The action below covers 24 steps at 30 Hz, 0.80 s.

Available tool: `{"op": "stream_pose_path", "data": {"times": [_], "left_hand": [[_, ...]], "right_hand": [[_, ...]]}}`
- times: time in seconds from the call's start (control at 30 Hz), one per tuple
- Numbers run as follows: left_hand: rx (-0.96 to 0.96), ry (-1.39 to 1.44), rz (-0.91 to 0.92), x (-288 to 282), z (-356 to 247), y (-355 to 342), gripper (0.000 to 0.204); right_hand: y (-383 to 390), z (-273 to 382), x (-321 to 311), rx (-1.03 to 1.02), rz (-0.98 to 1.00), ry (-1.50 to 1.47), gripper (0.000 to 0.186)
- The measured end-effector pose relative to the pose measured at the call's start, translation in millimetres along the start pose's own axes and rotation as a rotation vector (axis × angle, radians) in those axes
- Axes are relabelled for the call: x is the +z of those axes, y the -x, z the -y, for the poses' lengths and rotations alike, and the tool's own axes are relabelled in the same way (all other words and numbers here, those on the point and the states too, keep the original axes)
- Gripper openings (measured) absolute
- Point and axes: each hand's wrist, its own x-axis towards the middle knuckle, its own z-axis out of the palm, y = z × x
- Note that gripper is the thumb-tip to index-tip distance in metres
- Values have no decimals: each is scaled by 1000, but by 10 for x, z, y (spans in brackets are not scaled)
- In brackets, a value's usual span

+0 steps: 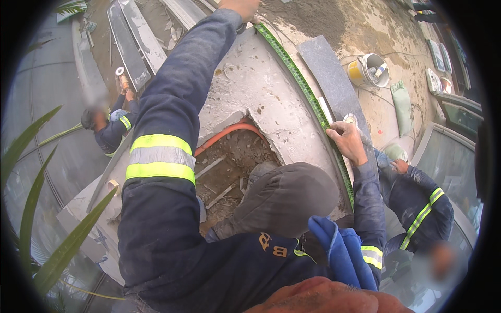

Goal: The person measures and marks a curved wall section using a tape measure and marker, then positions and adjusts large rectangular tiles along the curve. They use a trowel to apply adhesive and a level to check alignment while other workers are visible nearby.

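Rough whitish concrete ledge (245, 73), right hand (348, 140) pinching curved green tape (296, 74); cropped left hand (241, 7), grip unclear.

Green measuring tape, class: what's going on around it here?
The person's right hand pinches the green measuring tape partway along, over a pale slab. The left hand is near the tape's far end, cut off by the picture's edge, so its grip is unclear. An orange pipe runs through an opening in the slab. At left, a co-worker holds an orange tool.
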Motion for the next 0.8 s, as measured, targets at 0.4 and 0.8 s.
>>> {"op": "stream_pose_path", "data": {"times": [0.4, 0.8], "left_hand": [[-1, -14, 67, -156, -148, 40, 19], [-94, -48, 262, -538, -273, 21, 41]], "right_hand": [[37, 103, -73, 3, 10, 16, 24], [14, 106, -41, 42, -27, -21, 32]]}}
